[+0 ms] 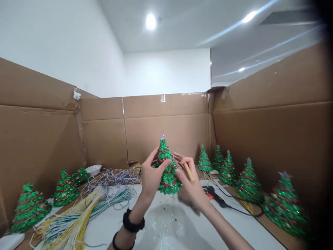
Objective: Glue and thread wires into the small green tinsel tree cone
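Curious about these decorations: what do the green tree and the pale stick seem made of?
The green cone-shaped tree looks covered in glittery tinsel or sequin strands, sparkling with red bands. The pale stick looks like matt unpainted wood or bamboo, hard to confirm.

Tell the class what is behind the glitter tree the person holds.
A brown cardboard wall stands behind the green glitter tree; the tree and left hand hide whatever is directly behind them.
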Demonstrator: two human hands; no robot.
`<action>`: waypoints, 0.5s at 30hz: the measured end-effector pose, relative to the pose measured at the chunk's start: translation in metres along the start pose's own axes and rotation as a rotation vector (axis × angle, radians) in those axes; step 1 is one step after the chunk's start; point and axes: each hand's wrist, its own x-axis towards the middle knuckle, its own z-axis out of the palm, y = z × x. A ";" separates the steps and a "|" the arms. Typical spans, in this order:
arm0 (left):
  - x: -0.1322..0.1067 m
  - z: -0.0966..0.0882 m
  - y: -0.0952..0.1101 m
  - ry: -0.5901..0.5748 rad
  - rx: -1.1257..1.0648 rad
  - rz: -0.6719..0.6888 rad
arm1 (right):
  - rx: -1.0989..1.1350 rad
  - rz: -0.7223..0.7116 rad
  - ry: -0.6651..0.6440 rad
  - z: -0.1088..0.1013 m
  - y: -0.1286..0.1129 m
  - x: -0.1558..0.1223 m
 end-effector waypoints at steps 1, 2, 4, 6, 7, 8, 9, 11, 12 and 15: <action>0.003 0.003 0.016 0.058 -0.051 0.015 | 0.024 -0.066 -0.066 0.010 -0.013 0.008; 0.005 0.006 0.031 0.114 -0.076 0.041 | 0.026 -0.123 -0.091 0.019 -0.025 0.015; 0.005 0.008 0.055 0.189 -0.089 0.094 | 0.036 -0.199 -0.091 0.032 -0.044 0.023; 0.001 0.002 0.070 0.209 -0.095 0.141 | 0.063 -0.235 -0.089 0.036 -0.055 0.026; -0.001 -0.003 0.074 0.195 -0.094 0.175 | 0.083 -0.245 -0.099 0.036 -0.058 0.026; -0.004 -0.009 0.076 0.158 -0.088 0.216 | 0.106 -0.252 -0.119 0.035 -0.060 0.026; -0.007 -0.016 0.076 0.104 -0.074 0.257 | 0.133 -0.256 -0.142 0.033 -0.061 0.025; -0.013 -0.029 0.074 -0.005 -0.014 0.342 | 0.196 -0.234 -0.208 0.028 -0.062 0.024; -0.015 -0.034 0.072 -0.042 0.017 0.378 | 0.223 -0.204 -0.249 0.027 -0.062 0.024; -0.023 -0.042 0.072 -0.127 0.029 0.420 | 0.259 -0.094 -0.349 0.026 -0.065 0.021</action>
